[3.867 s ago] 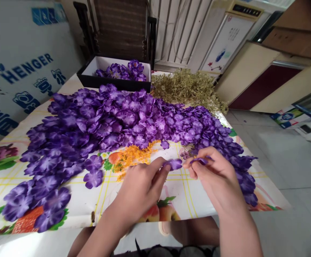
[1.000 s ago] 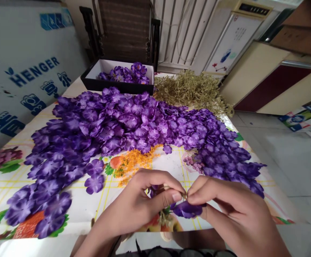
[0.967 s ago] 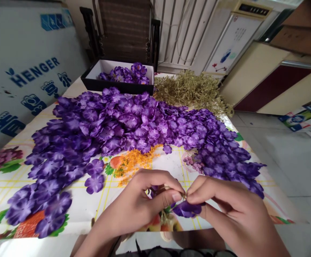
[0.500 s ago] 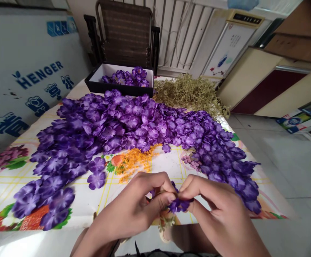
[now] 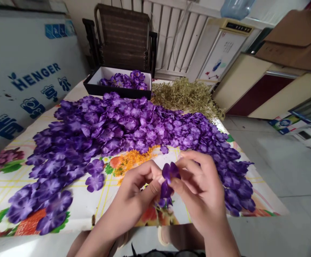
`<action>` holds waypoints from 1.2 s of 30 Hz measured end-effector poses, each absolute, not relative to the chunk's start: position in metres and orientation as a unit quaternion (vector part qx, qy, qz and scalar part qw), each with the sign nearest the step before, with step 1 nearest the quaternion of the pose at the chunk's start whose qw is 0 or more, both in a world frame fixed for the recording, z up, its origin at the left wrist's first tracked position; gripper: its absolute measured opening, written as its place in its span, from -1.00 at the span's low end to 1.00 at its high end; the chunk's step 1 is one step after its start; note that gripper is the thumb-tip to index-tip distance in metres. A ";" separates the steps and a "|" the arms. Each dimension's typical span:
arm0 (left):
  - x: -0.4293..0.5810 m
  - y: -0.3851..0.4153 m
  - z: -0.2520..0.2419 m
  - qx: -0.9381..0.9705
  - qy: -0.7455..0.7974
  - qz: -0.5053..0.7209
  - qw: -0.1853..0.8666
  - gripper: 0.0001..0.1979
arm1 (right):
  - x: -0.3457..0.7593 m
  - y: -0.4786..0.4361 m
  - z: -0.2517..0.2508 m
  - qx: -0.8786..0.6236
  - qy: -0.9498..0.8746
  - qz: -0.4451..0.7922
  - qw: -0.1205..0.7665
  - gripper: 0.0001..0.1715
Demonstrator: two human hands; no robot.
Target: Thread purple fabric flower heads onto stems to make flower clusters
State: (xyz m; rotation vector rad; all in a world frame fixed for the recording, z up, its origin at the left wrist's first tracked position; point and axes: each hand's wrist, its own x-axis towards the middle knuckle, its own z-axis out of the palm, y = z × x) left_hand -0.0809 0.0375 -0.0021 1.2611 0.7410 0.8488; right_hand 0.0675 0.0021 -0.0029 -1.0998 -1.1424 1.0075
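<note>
Just above the table's near edge, a purple artificial flower is pinched between both hands. My left hand is closed on it from the left, thumb against the fingers. From the right, my right hand pinches its petals between thumb and forefinger, the other fingers curled loosely. A greenish stem piece shows below the flower, partly hidden. Beyond the hands, a large heap of purple petals curves across the table. Small orange flower centres lie in front of the heap.
A black box with white lining at the back holds assembled purple flowers. Right of it lies a pile of green stems. The patterned tablecloth covers the table. A chair stands behind; a white HENGER cabinet is at left.
Both hands have risen slightly, and my right hand has turned more upright. The purple flower is tilted up, showing its petals more plainly between the fingers. The camera view has shifted slightly.
</note>
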 end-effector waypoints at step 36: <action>-0.072 0.037 -0.017 0.423 0.395 0.406 0.707 -0.76 | 0.051 0.011 -0.022 -0.427 -0.388 0.570 0.585 -0.84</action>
